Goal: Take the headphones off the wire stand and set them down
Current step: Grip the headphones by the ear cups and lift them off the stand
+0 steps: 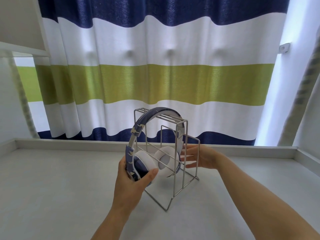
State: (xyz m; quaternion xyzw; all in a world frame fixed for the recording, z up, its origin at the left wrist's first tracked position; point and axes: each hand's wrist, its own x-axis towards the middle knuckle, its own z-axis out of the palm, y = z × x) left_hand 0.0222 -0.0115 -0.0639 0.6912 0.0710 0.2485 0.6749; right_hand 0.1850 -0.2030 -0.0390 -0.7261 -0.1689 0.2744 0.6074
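The headphones (138, 135) are seen hanging on the wire stand (174, 170), with the headband laid over the top bars and one ear cup at each side of the frame. The stand is placed on a pale table (52, 187), in front of a striped curtain (155, 75). The near left ear cup is gripped by the left hand (131, 184): the thumb is pressed on the white cushion and the fingers are wrapped around the outer shell. The right hand (199, 157) is held open at the far right side of the stand, with the fingers spread toward the right ear cup; whether they touch it cannot be told, because the wires stand in front. The task is judged to be at its beginning: a hold is taken on one side only, and the headband is not yet lifted from the bars. What is left is the grasp of the right cup, the lift upward clear of the stand, and the setting down on the table
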